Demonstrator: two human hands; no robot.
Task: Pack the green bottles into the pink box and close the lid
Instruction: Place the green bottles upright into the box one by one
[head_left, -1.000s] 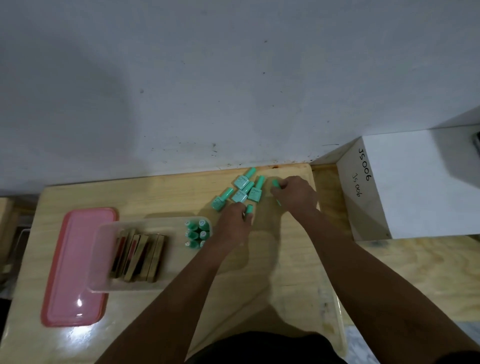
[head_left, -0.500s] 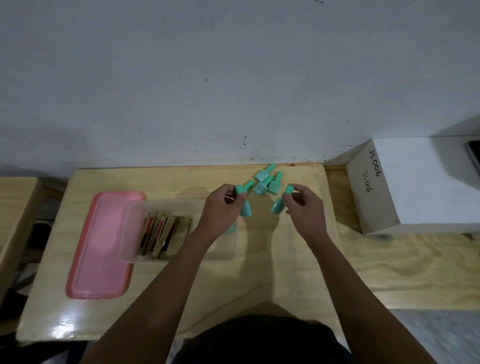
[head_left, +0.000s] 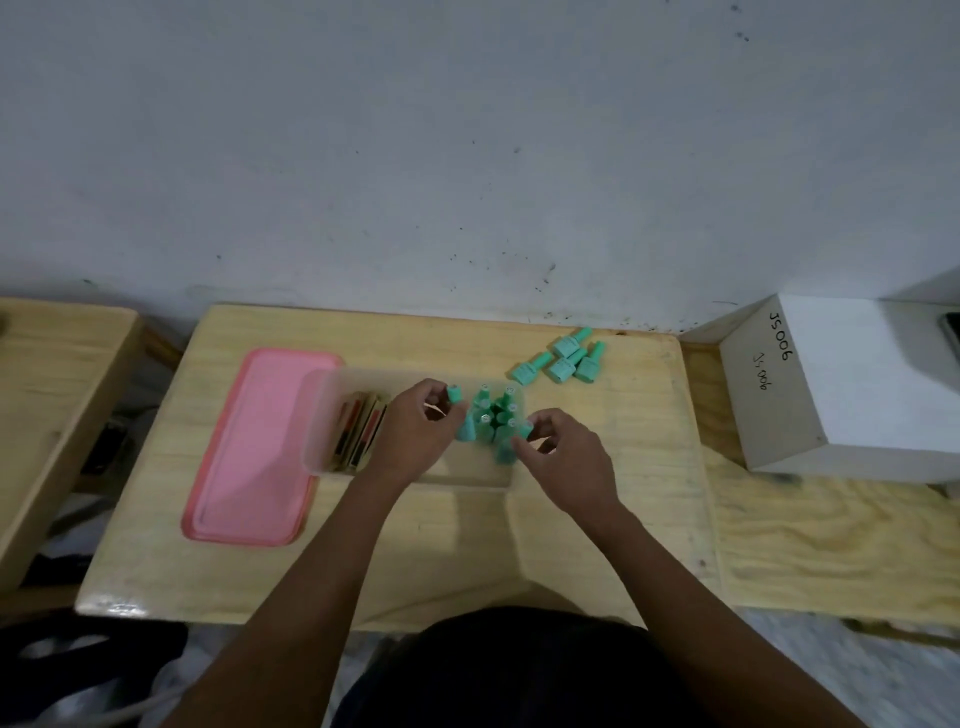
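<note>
**Q:** State of grip, both hands?
**A:** The left hand pinches one green bottle by its cap. Its fingertips curl round the cap and the body hangs over the middle of the translucent box. The right hand pinches a second green bottle the same way, over the box's near right part. Whether either bottle touches the box floor cannot be told.

**Q:** Handling properties?
**A:** Judged small, light and rigid. The body looks smooth, so it is probably slippery, and if it is glass a drop may chip it. Take hold at the cap or just under it, keep the bottle upright and lower it. Do not release from height.

**Q:** Placement?
**A:** Seat each bottle against the standing bottles, which are packed caps-up at the box's right end.

**Q:** Obstructions?
**A:** Flat gold-and-red cases stand on edge in the box's left part, just beside the left hand, and limit the free floor. A knock could topple the standing cluster.

**Q:** Surroundings?
**A:** Several loose bottles lie on the wooden table beyond the box's far right corner. The pink lid lies to the box's left and appears partly under it. It probably has to be freed before closing. A white carton sits well right of the box, clear of the work.
</note>
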